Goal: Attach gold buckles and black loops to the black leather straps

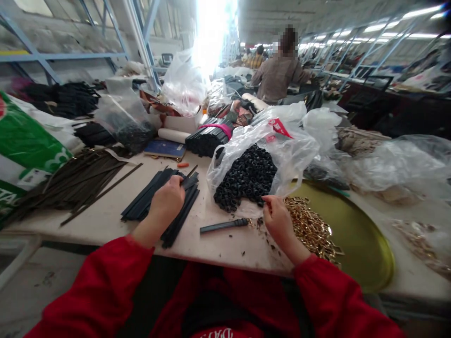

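Note:
My left hand (168, 199) is closed around a slim dark pointed tool (190, 174), whose exact kind I cannot make out. Under and beside that hand lies a stack of flat dark straps (141, 199). At the edge of an open clear plastic bag (289, 162), my right hand (278, 218) has its fingers pinched together; what they hold, if anything, is hidden. Many small black loops (246, 176) spill from the bag. Between my hands a short dark strap (223, 226) with a gold buckle (249, 222) lies flat on the table.
To the right, gold buckles (313, 230) are heaped on a yellow-green round tray (366, 249). Long brown strips (81, 180) lie at the left. Behind are a blue notebook (165, 149) and a bundle of dark straps (207, 140). A person (278, 77) stands farther back.

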{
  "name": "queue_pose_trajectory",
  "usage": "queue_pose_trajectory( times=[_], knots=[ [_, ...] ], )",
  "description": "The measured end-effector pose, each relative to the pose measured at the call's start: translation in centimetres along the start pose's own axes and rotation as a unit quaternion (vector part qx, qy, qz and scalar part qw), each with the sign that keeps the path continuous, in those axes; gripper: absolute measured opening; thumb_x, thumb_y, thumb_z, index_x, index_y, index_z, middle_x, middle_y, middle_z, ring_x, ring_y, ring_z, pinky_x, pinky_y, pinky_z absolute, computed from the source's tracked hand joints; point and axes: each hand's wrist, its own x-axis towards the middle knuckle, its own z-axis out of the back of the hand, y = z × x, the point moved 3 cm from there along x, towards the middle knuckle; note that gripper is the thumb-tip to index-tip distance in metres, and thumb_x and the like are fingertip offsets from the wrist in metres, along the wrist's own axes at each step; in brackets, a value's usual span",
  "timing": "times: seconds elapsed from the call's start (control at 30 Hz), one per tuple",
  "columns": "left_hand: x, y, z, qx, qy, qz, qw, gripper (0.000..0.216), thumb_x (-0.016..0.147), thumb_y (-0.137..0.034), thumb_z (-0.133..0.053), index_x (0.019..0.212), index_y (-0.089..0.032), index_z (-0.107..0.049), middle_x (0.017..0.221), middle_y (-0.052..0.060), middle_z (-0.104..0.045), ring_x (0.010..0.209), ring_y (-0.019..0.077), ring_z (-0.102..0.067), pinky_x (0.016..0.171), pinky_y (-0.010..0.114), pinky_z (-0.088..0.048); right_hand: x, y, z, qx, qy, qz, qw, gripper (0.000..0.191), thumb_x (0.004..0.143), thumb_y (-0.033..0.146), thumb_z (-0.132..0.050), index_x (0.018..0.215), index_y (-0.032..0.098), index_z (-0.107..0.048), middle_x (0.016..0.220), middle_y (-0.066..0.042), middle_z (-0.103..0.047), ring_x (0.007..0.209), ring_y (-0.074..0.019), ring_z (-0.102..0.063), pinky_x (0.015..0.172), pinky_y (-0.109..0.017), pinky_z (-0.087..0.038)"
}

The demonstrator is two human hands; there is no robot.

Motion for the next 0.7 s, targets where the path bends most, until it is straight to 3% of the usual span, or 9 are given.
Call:
queue_pose_trajectory(
  times=[0.03,0.07,0.1,0.17,0.23,0.3,0.4,0.53,0.7],
  knots=[
    [-0.9,-0.9,0.1,-0.09,0.034,-0.002,0.995,0.029,0.082,-0.02,-0.037,0.109,-0.014,-0.045,0.087,0.008,-0.06,0.075,0.0199,-0.06,0.068,0.031,-0.045,0.8,-0.4,0.1,-0.047,0.028,0.004,0.998,0.024,0.083,0.013,-0.038,0.098,0.013,-0.056,0.094,-0.013,-0.059,0.092,-0.0227,-0.054,0.08,-0.034,-0.041],
    [-2.1,-2.0,-0.2,-0.194,0.106,-0.004,0.975,0.029,0.079,-0.016,-0.037,0.107,-0.014,-0.045,0.08,0.005,-0.06,0.064,0.0159,-0.058,0.062,0.027,-0.045,1.5,-0.7,-0.1,-0.107,0.064,0.007,0.992,0.022,0.083,0.014,-0.039,0.097,0.013,-0.056,0.093,-0.014,-0.06,0.089,-0.0233,-0.056,0.077,-0.034,-0.041],
    [-3.4,-3.1,-0.8,-0.304,0.198,0.014,0.932,0.027,0.077,-0.014,-0.037,0.102,-0.014,-0.046,0.074,0.002,-0.058,0.056,0.0127,-0.055,0.055,0.024,-0.044,2.1,-1.0,-0.3,-0.168,0.102,0.008,0.98,0.019,0.083,0.016,-0.042,0.094,0.013,-0.058,0.09,-0.014,-0.061,0.085,-0.024,-0.057,0.073,-0.034,-0.04],
    [-6.3,-5.3,-2.1,-0.483,0.329,0.093,0.806,0.026,0.074,-0.014,-0.039,0.1,-0.015,-0.046,0.071,0.0,-0.055,0.048,0.0085,-0.05,0.045,0.02,-0.04,2.6,-1.1,-0.9,-0.264,0.155,0.008,0.952,0.014,0.081,0.022,-0.049,0.086,0.012,-0.059,0.084,-0.014,-0.063,0.078,-0.0254,-0.058,0.067,-0.034,-0.037],
    [-8.8,-7.0,-3.3,-0.577,0.387,0.162,0.701,0.027,0.072,-0.015,-0.043,0.098,-0.016,-0.047,0.07,-0.002,-0.054,0.044,0.0056,-0.047,0.042,0.018,-0.038,2.5,-0.9,-1.4,-0.3,0.174,0.015,0.938,0.012,0.079,0.023,-0.053,0.079,0.013,-0.059,0.08,-0.014,-0.063,0.076,-0.0257,-0.059,0.066,-0.034,-0.035],
    [-10.5,-8.0,-4.2,-0.607,0.416,0.207,0.645,0.028,0.07,-0.014,-0.045,0.098,-0.015,-0.048,0.071,-0.001,-0.056,0.044,0.0052,-0.048,0.04,0.017,-0.038,2.0,-0.5,-1.7,-0.297,0.181,0.028,0.937,0.009,0.079,0.021,-0.054,0.077,0.014,-0.057,0.078,-0.012,-0.063,0.076,-0.0251,-0.059,0.066,-0.033,-0.033],
    [-11.5,-8.4,-4.8,-0.626,0.426,0.227,0.612,0.03,0.069,-0.012,-0.046,0.098,-0.013,-0.048,0.07,0.0,-0.058,0.044,0.0057,-0.05,0.039,0.016,-0.039,1.5,-0.5,-1.6,-0.293,0.19,0.035,0.936,0.01,0.079,0.024,-0.056,0.078,0.014,-0.055,0.079,-0.011,-0.062,0.077,-0.0238,-0.059,0.065,-0.032,-0.032],
    [-11.4,-8.3,-5.2,-0.638,0.433,0.232,0.593,0.029,0.07,-0.011,-0.045,0.099,-0.013,-0.049,0.069,0.0,-0.058,0.042,0.0056,-0.05,0.037,0.015,-0.038,1.5,-0.9,-1.2,-0.224,0.187,0.02,0.956,0.013,0.079,0.029,-0.057,0.079,0.017,-0.053,0.079,-0.008,-0.062,0.075,-0.0211,-0.058,0.063,-0.029,-0.034],
    [-11.3,-8.0,-6.1,-0.642,0.434,0.239,0.585,0.027,0.072,-0.014,-0.047,0.099,-0.012,-0.05,0.068,0.001,-0.059,0.042,0.0058,-0.05,0.038,0.016,-0.038,1.6,-1.0,-1.4,-0.061,0.168,-0.068,0.981,0.017,0.075,0.034,-0.059,0.075,0.02,-0.049,0.066,-0.001,-0.058,0.061,-0.0178,-0.055,0.057,-0.027,-0.035]
  ],
)
